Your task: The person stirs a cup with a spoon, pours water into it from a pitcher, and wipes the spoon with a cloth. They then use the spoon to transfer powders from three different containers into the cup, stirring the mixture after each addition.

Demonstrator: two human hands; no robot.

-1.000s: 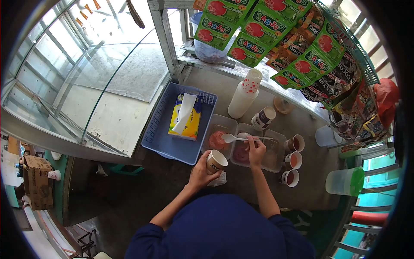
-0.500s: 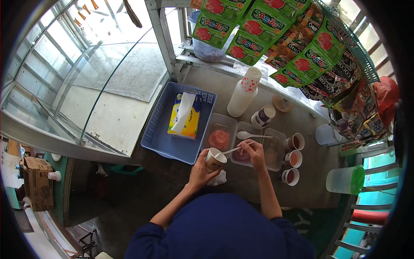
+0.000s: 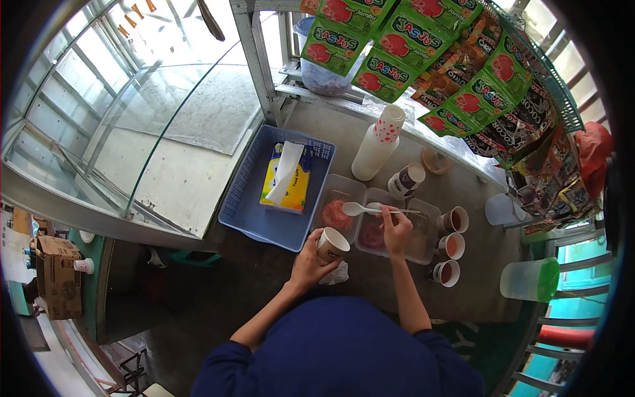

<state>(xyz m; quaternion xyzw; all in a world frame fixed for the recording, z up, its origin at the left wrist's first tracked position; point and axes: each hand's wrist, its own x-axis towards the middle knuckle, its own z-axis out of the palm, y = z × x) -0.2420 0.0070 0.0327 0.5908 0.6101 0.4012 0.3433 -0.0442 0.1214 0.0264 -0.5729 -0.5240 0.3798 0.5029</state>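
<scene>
My left hand (image 3: 309, 263) is closed around a paper cup (image 3: 331, 246), tilted slightly with its opening up. Over the clear plastic tubs my right hand (image 3: 397, 231) pinches a white spoon (image 3: 352, 209), its bowl pointing left. Below the spoon, the left tub (image 3: 355, 187) contains coral-pink powder (image 3: 336, 214). The middle tub (image 3: 375, 251) holds darker pink powder (image 3: 372, 233), and the right tub (image 3: 430, 212) has a pale brownish content. Part of a second white spoon appears behind the held one. A crumpled clear plastic bag (image 3: 335, 274) lies beside the cup.
Three filled paper cups (image 3: 452, 246) stand right of the tubs. Behind are stacked printed cups (image 3: 405, 180) and a tall white cup stack (image 3: 376, 151). A blue basket (image 3: 231, 198) holds a tissue pack (image 3: 287, 175). Drink sachets (image 3: 403, 46) hang above; a green-lidded container (image 3: 529, 278) sits right.
My right hand has lifted the spoon out of the cup and brought it up over the tubs. My left hand still holds the cup in nearly the same place.
</scene>
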